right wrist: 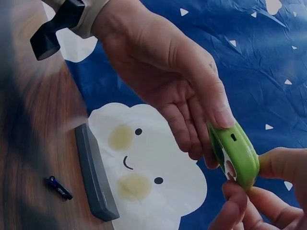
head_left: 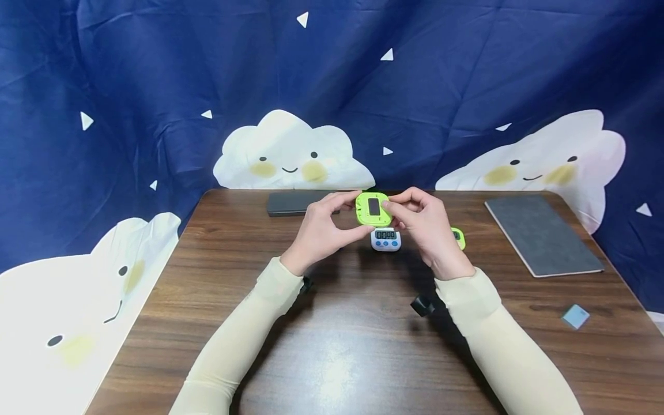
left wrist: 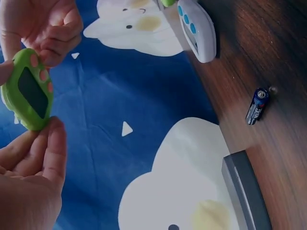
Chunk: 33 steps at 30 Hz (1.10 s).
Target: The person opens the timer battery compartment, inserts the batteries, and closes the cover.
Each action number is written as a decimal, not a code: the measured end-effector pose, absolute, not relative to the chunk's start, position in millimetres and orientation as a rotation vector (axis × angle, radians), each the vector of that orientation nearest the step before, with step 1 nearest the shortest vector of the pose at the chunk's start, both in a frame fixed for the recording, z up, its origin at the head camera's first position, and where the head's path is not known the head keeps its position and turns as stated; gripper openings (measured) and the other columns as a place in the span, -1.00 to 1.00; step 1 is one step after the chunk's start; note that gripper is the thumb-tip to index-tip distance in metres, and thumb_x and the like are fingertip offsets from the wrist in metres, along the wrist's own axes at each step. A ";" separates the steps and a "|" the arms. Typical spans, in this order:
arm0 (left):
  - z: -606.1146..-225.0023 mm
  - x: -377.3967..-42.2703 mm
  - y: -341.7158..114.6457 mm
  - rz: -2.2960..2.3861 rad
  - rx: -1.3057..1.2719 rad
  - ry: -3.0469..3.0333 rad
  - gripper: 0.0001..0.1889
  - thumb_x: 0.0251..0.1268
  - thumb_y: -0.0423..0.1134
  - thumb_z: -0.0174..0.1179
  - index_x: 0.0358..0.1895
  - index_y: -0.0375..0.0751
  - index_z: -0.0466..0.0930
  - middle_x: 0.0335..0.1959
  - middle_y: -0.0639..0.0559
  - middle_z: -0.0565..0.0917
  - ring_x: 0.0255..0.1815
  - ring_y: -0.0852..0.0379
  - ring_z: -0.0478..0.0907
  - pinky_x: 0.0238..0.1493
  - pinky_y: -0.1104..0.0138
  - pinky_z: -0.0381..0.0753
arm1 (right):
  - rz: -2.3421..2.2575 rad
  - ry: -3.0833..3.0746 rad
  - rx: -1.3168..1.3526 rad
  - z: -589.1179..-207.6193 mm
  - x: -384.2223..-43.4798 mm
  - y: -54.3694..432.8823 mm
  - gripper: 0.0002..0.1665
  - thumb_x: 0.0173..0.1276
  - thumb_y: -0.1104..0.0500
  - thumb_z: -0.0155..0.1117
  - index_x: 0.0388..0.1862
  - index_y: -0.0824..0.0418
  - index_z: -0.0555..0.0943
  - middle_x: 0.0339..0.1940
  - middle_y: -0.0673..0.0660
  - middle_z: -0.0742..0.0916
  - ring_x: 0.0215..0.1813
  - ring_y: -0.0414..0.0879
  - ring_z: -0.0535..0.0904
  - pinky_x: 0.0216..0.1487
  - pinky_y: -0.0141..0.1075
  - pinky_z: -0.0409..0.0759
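Observation:
Both hands hold a lime-green digital timer [head_left: 366,217] above the far part of the table. Its back, with a dark rectangular patch, faces the head camera; its screen and pinkish buttons show in the left wrist view. My left hand [head_left: 325,230] pinches the timer by its edges between thumb and fingers. With the thumb on the back and fingers behind, my right hand [head_left: 422,225] grips its right side. Just below stands a white timer [head_left: 385,245] with blue buttons, reading 00:00. A second green timer [head_left: 461,239] is partly hidden behind the right wrist.
A dark grey case [head_left: 290,204] lies at the table's back edge, with a small battery [left wrist: 256,108] near it. A grey notebook [head_left: 544,233] is at the right, and a light-blue square [head_left: 576,316] lies nearer. Behind hangs a blue cloud-print cloth [head_left: 332,69].

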<state>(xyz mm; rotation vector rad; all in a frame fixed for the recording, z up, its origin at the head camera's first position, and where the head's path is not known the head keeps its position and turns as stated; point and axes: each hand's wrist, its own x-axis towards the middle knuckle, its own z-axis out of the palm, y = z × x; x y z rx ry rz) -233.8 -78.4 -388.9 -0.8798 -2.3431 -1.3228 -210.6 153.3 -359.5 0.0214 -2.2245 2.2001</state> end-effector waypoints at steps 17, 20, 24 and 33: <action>-392.0 -233.9 -90.7 -1.379 -0.833 -2.334 -0.31 0.16 -0.12 0.74 0.38 -0.17 0.76 0.16 -0.02 0.89 0.12 0.07 0.81 0.20 0.25 0.83 | 2.154 -2.319 0.031 -354.7 -211.2 146.3 -0.81 0.56 0.16 0.50 -0.03 0.25 0.73 -0.43 -0.21 0.86 -0.43 -0.28 0.67 -0.31 -0.43 0.75; -394.4 -236.8 -91.9 -1.412 -0.813 -2.322 -0.31 0.14 -0.12 0.75 0.37 -0.17 0.76 0.12 -0.02 0.89 0.09 0.08 0.82 0.21 0.27 0.83 | 2.123 -2.347 0.018 -354.4 -211.1 146.3 -0.67 0.55 0.09 0.53 0.08 0.32 0.75 -0.44 -0.22 0.86 -0.43 -0.29 0.69 -0.31 -0.43 0.75; -396.8 -238.8 -95.4 -1.416 -0.797 -2.322 -0.31 0.13 -0.10 0.75 0.36 -0.16 0.77 0.12 -0.01 0.90 0.06 0.08 0.83 0.20 0.27 0.83 | 2.150 -2.311 -0.007 -355.5 -212.3 144.7 -0.67 0.52 0.10 0.57 0.06 0.33 0.79 -0.50 -0.18 0.84 -0.46 -0.29 0.66 -0.39 -0.45 0.71; -398.6 -256.1 -123.6 -1.435 -0.690 -2.306 -0.34 0.15 -0.14 0.73 0.35 -0.16 0.78 0.05 -0.09 0.90 0.05 0.01 0.86 0.27 0.10 0.84 | 2.229 -2.190 0.005 -373.2 -216.5 129.1 -0.85 0.53 0.17 0.55 -0.07 0.26 0.83 -0.54 -0.14 0.82 -0.50 -0.32 0.64 -0.42 -0.47 0.67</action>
